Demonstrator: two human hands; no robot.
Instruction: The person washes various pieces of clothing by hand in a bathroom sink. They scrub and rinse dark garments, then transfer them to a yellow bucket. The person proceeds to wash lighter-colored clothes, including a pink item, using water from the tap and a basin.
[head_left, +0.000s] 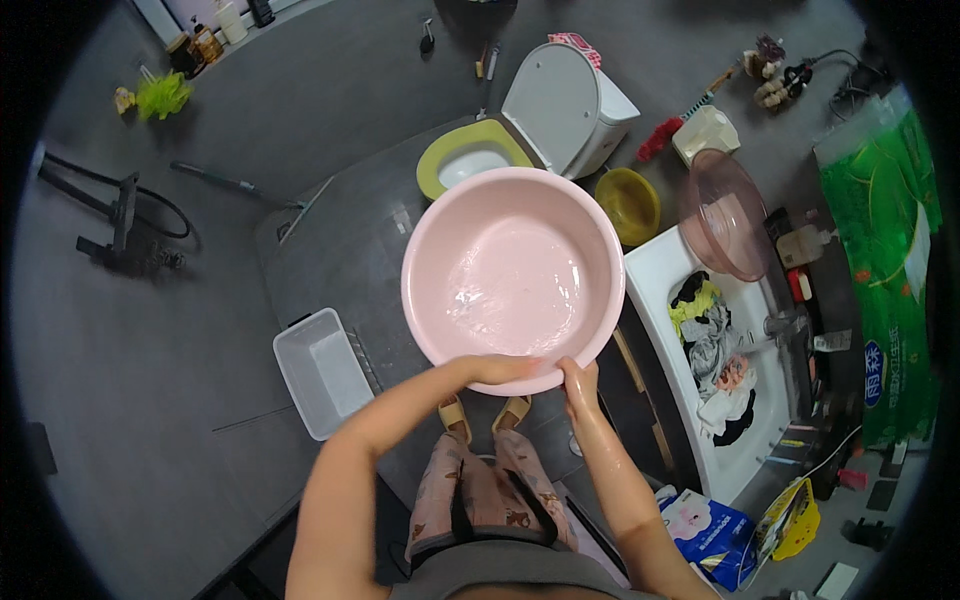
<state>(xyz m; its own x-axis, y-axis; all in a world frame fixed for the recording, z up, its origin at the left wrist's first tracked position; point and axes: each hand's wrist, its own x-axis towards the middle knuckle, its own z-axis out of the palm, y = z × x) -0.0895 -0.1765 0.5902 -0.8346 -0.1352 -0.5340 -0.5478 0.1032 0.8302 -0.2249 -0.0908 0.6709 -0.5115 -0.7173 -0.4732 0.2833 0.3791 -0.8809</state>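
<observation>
A large pink plastic basin (517, 262) is tilted towards me in front of my legs, wet and shiny inside. My right hand (580, 381) grips its near rim at the right, with the thumb over the edge; the forearm is wet. My left hand (504, 368) lies flat along the inside of the near rim, its fingertips blurred and pointing at my right hand. Whether those fingers also grip the rim, I cannot tell. To the right, a white washbasin (664, 281) contains a heap of wet clothes (709, 341) under a metal faucet (784, 324).
Beyond the basin stands a toilet with a yellow-green seat (435, 161) and raised lid (555, 105). A yellow bucket (628, 206) is beside it. A translucent pink basin (727, 217) leans at the washbasin's far end. On the floor at left sits a grey-white plastic tub (319, 371).
</observation>
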